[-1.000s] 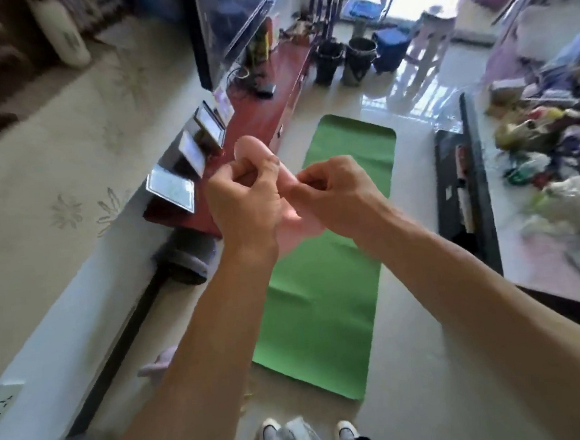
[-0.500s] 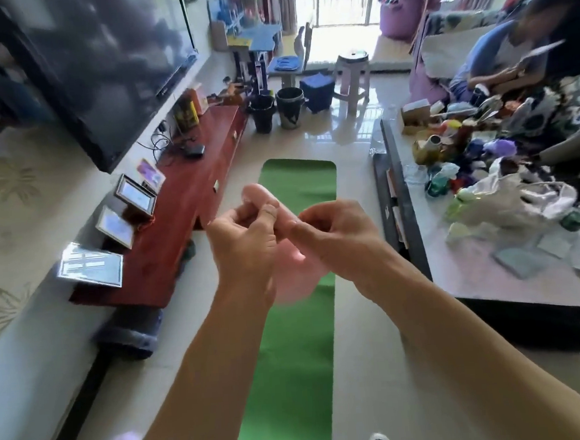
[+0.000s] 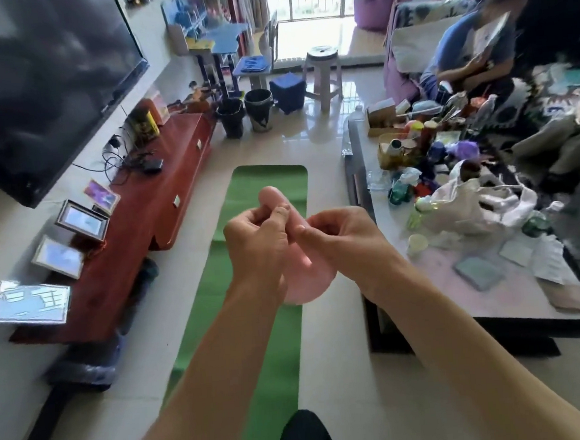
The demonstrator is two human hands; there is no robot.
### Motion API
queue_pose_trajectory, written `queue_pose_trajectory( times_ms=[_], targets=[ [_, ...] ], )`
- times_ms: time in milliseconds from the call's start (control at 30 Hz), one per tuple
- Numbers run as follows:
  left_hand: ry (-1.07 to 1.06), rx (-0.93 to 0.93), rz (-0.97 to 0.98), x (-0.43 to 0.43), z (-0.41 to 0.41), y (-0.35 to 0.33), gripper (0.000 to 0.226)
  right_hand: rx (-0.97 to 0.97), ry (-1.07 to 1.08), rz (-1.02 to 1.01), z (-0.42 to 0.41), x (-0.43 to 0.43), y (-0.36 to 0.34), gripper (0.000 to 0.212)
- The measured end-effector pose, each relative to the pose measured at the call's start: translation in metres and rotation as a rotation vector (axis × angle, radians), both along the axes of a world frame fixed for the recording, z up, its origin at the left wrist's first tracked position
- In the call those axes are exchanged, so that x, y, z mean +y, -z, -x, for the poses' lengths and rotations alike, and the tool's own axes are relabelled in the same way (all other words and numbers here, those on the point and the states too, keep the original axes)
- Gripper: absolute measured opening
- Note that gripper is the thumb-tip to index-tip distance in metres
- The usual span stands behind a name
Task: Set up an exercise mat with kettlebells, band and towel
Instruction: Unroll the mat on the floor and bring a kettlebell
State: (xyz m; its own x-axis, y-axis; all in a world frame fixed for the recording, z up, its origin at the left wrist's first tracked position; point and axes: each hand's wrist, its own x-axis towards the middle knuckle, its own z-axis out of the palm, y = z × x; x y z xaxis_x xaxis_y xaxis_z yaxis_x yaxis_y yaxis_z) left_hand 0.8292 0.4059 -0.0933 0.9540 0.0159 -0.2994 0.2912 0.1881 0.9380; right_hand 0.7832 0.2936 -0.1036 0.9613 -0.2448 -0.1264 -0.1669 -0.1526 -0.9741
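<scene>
Hands: left hand (image 3: 256,242) and right hand (image 3: 338,240) both pinch the pink resistance band (image 3: 303,280), fingers curled tight on it, above the green exercise mat (image 3: 254,325).
Risk: if a pinch loosens under stretch, the band could snap free and land off the mat.
Axis: the band's loop runs roughly along the mat's length, away from the person.

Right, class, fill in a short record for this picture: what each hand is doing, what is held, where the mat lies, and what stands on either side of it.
left hand: pinches the pink band near its top
right hand: pinches the same band, right beside the left hand
pink band: a loop held in the air over the mat
green mat: unrolled flat on the tiled floor
left of mat: red cabinet with picture frames
right of mat: cluttered table
kettlebells, towel: cannot be made out
</scene>
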Motion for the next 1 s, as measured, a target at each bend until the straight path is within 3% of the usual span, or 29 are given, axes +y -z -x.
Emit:
queue_pose_trajectory(
  times_ms=[133,400,600,867,1000],
  targets=[
    [0.016,0.04,-0.001,-0.037,-0.041,0.007,0.011,0.033,0.062,-0.147,-0.038,-0.028,0.014,0.033],
    [0.136,0.067,-0.069,-0.092,-0.18,0.032,0.014,0.167,0.042,-0.174,-0.177,-0.092,0.021,0.02],
    [0.183,0.017,-0.12,-0.123,-0.29,0.01,0.017,0.126,0.061,-0.173,-0.287,-0.118,0.002,0.03],
    [0.115,0.117,-0.028,-0.161,-0.43,0.001,0.018,0.097,0.087,-0.245,-0.436,-0.148,0.011,0.023],
    [0.066,0.179,-0.088,-0.179,-0.51,0.023,0.017,0.174,0.032,-0.298,-0.526,-0.168,0.037,0.02]
  ],
)
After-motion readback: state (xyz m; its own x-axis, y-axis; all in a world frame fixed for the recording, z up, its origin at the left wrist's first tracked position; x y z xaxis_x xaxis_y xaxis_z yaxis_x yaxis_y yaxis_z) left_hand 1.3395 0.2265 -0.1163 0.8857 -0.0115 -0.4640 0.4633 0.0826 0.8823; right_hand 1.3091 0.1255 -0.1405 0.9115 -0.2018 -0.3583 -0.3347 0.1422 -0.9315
